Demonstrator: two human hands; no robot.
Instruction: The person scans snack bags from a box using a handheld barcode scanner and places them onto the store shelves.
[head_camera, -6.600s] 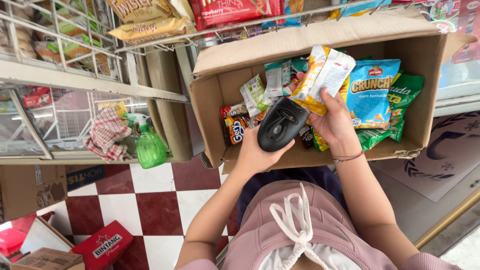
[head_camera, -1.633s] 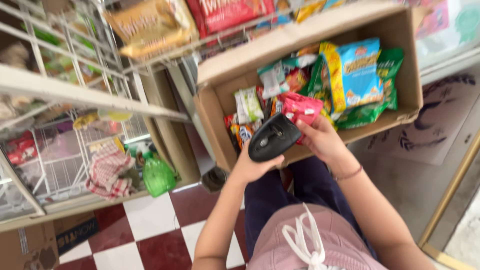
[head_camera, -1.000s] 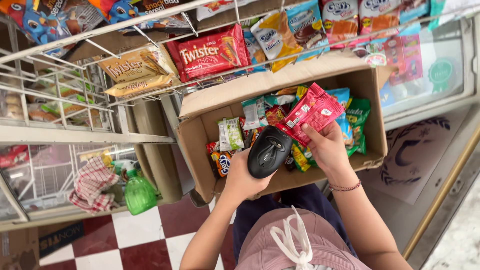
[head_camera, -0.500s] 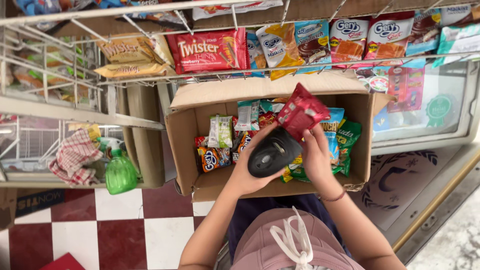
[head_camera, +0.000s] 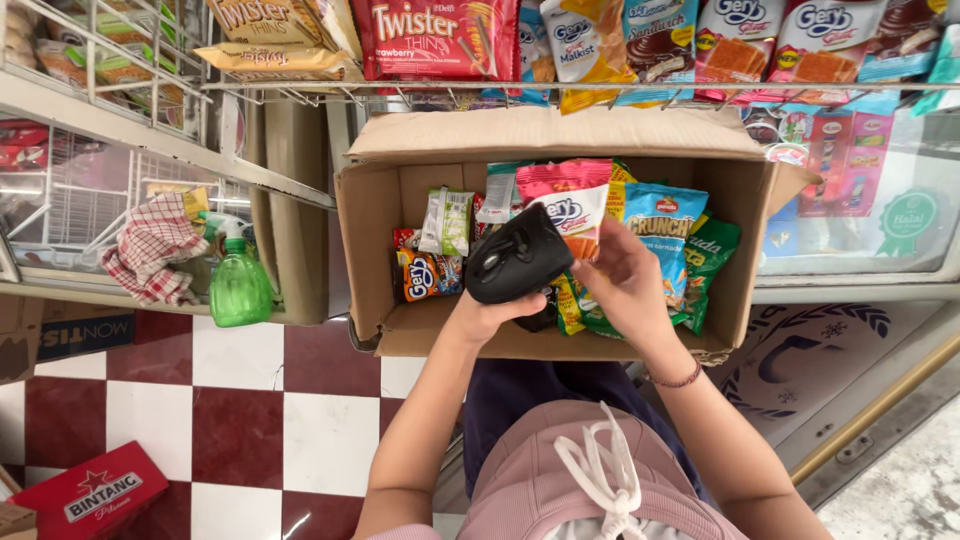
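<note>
Red and white checkered floor tiles (head_camera: 250, 420) spread across the near left, and a wire shelf (head_camera: 560, 88) hung with snack packets runs along the far edge, with a glass-fronted cabinet (head_camera: 870, 215) at the right. An open cardboard box (head_camera: 390, 250) sits in the middle of the scene, just beyond the person's lap, its far flap folded back and its inside filled with snack packets standing on end. The left hand (head_camera: 490, 315) is closed around a black handheld scanner (head_camera: 518, 255), gripping it from below so that the device is raised over the middle of the box. The right hand (head_camera: 625, 285) is closed on a white and red snack packet (head_camera: 575, 215), pinching its lower edge and holding it upright just beside the scanner, almost touching it. Right of that packet a blue snack bag (head_camera: 662, 225) and a green snack bag (head_camera: 708, 265) stand against the right wall of the box, while an orange biscuit pack (head_camera: 425, 275) lies in the left part. Well to the left, a green spray bottle (head_camera: 238, 285) stands on a low shelf beside a red checked cloth (head_camera: 150, 250). A red carton (head_camera: 85, 495) lies on the floor at the near left corner.
</note>
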